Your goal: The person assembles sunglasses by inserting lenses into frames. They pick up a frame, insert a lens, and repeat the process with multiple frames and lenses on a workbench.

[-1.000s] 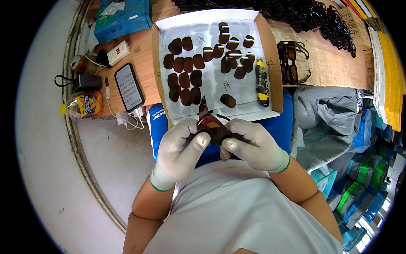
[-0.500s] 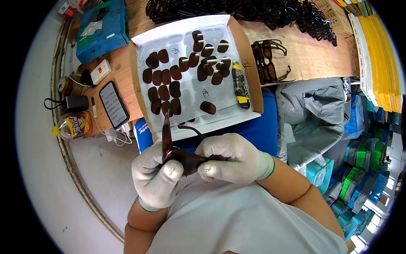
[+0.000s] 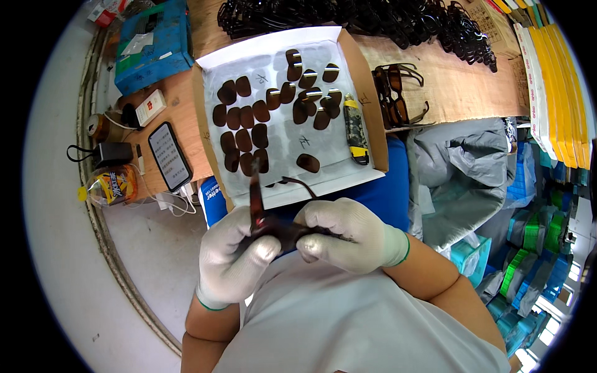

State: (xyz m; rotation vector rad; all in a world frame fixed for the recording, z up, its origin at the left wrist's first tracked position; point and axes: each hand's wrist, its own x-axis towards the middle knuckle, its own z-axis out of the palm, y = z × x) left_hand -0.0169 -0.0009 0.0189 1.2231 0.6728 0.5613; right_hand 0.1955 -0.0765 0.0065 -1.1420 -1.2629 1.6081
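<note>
Both my hands, in white knit gloves with green cuffs, hold a dark brown pair of sunglasses (image 3: 286, 234) in front of my chest. My left hand (image 3: 235, 258) pinches one end of the frame, near an upright temple arm. At the other end, my right hand (image 3: 351, 235) grips the frame between thumb and fingers. The second temple arm reaches up above the right hand. Beyond them is a shallow cardboard box (image 3: 283, 197) lined with white, holding several loose brown lenses (image 3: 244, 140). A utility knife (image 3: 356, 132) with yellow ends lies along its right side.
Right of the box rest finished-looking dark sunglasses (image 3: 393, 94). A heap of black frames (image 3: 348, 17) lines the table's far side. To the left are a phone (image 3: 169, 155), a small white box (image 3: 150, 108), a drink bottle (image 3: 112, 184) and a blue box (image 3: 153, 46). Grey sheeting (image 3: 457, 180) hangs at right.
The sunglasses and my left hand have shifted slightly to the right, and the frame has turned a little. Both hands keep their hold.
</note>
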